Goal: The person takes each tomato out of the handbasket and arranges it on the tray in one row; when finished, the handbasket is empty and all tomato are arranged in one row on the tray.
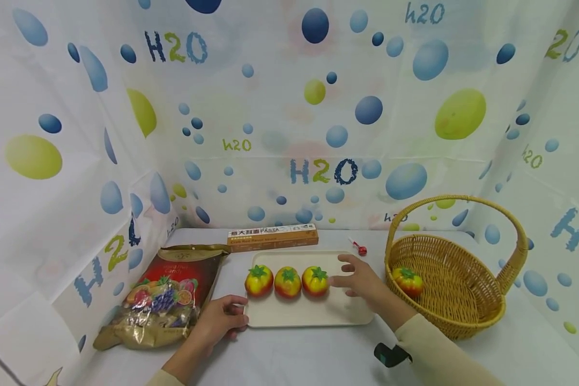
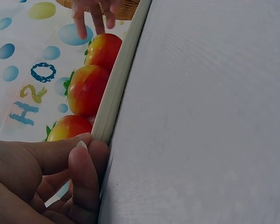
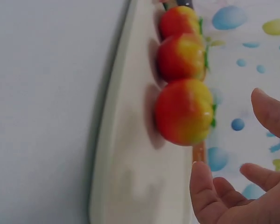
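Note:
Three red-and-yellow tomato-like fruits with green leafy tops, a left one (image 1: 259, 280), a middle one (image 1: 288, 282) and a right one (image 1: 316, 281), stand in a row on a cream tray (image 1: 309, 317). My left hand (image 1: 218, 321) pinches the tray's left edge; in the left wrist view its thumb and fingers (image 2: 84, 172) meet at the rim. Over the tray's right part, my right hand (image 1: 366, 283) is spread and holds nothing. Its fingers are close beside the right fruit (image 3: 184, 112), with a gap in the right wrist view. A fourth such fruit (image 1: 407, 282) lies in the wicker basket (image 1: 463, 321).
The basket, with its tall arched handle (image 1: 455, 198), stands at the right. A red and gold candy bag (image 1: 169, 300) lies at the left. Behind the tray are a pasta box (image 1: 272, 238) and a red lollipop (image 1: 361, 250). Patterned cloth walls (image 1: 270, 107) enclose the table.

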Action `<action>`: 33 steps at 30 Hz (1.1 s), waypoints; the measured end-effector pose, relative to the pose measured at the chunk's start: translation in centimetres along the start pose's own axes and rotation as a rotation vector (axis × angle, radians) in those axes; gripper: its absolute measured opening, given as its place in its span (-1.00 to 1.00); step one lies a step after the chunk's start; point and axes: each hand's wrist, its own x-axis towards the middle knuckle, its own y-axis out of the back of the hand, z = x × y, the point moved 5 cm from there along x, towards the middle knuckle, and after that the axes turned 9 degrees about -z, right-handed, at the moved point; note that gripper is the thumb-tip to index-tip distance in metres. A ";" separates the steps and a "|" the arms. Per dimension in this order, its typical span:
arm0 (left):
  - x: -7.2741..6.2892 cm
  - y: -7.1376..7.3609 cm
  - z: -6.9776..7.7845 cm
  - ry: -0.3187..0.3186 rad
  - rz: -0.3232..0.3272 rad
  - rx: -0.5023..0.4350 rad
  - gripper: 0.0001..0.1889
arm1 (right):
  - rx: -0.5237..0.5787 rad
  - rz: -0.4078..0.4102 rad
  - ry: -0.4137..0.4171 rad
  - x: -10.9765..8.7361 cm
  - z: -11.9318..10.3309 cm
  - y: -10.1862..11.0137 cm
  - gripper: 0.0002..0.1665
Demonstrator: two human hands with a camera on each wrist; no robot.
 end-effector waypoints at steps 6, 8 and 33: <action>-0.1 0.0 0.2 -0.005 -0.014 -0.001 -0.56 | 0.004 -0.006 0.035 -2.5 -1.4 2.2 -0.02; -0.1 -0.1 0.2 -0.008 -0.016 -0.005 -0.56 | 0.007 -0.013 0.050 -3.4 -1.8 3.2 -0.02; -0.2 0.0 0.1 -0.005 -0.016 -0.013 -0.55 | 0.115 -0.083 0.230 -8.0 -1.3 18.0 -0.32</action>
